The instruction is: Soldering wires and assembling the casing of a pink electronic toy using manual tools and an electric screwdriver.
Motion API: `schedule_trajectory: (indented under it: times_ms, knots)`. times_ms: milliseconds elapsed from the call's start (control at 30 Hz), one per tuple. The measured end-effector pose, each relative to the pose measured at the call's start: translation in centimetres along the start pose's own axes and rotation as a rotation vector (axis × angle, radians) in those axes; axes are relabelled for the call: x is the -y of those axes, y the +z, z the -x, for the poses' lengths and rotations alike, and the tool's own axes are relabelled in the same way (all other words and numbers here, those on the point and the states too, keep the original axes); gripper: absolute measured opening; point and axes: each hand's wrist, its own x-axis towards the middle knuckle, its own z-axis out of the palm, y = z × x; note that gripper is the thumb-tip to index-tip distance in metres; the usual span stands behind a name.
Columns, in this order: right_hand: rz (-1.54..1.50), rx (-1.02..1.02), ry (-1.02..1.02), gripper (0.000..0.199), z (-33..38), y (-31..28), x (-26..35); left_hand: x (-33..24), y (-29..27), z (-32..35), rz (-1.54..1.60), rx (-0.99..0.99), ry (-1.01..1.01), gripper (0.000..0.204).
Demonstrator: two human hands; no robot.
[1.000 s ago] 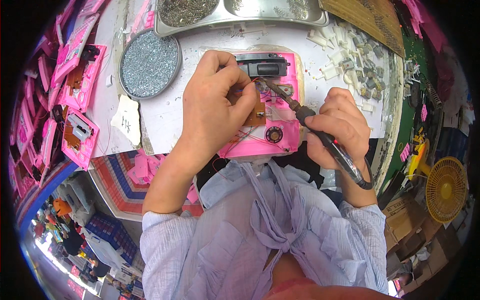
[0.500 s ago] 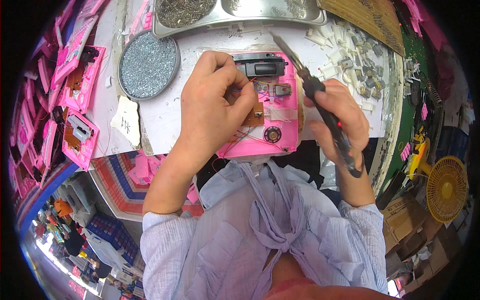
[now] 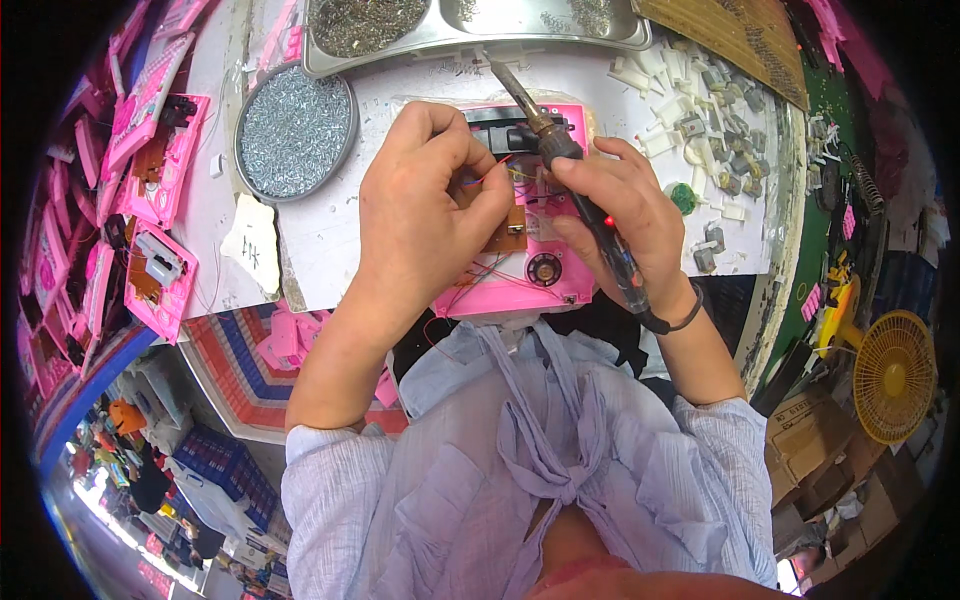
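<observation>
A pink plastic case (image 3: 572, 287) lies open-side up before me, holding a small round speaker (image 3: 544, 269), a brown circuit board (image 3: 507, 238) and a black compartment (image 3: 505, 140). My left hand (image 3: 415, 205) rests over the case's left side. Its thumb and forefinger are pinched on thin coloured wires (image 3: 510, 165), though the fingertips partly hide them. In my right hand (image 3: 640, 215) is a black soldering iron (image 3: 607, 240) with a small red light. It slants over the case's right part, its tip up near the tray, apart from the wires.
A round dish (image 3: 241, 110) of silvery screws sits left of the case. Beyond is a metal tray (image 3: 480, 42) with small parts. White plastic pieces with motors (image 3: 725, 150) and a green lump (image 3: 683, 198) lie at right. Pink cases (image 3: 165, 285) pile up at left; a yellow fan (image 3: 893, 375) stands right.
My right hand has moved left with the soldering iron, from beside the case to over it. The green lump has come into sight. My left hand stays in place.
</observation>
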Motion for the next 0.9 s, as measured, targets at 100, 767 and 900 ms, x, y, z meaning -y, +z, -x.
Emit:
schedule_trajectory:
  times_ms: [100, 767, 900]
  knots:
    - [-0.051, -0.031, 0.022, 0.05, -0.3, -0.2, 0.2, -0.2, 0.4, 0.0, 0.002, -0.017, -0.028, 0.01]
    - [-0.166, 0.065, 0.018, 0.025, -2.3, -4.7, -0.1, -0.3, 0.9, 0.0, -0.025, -0.046, -0.034, 0.012]
    - [-0.159, 0.08, 0.029, 0.025, -2.6, -4.4, 0.2, -0.5, 0.8, -0.1, -0.036, -0.043, -0.043, 0.011]
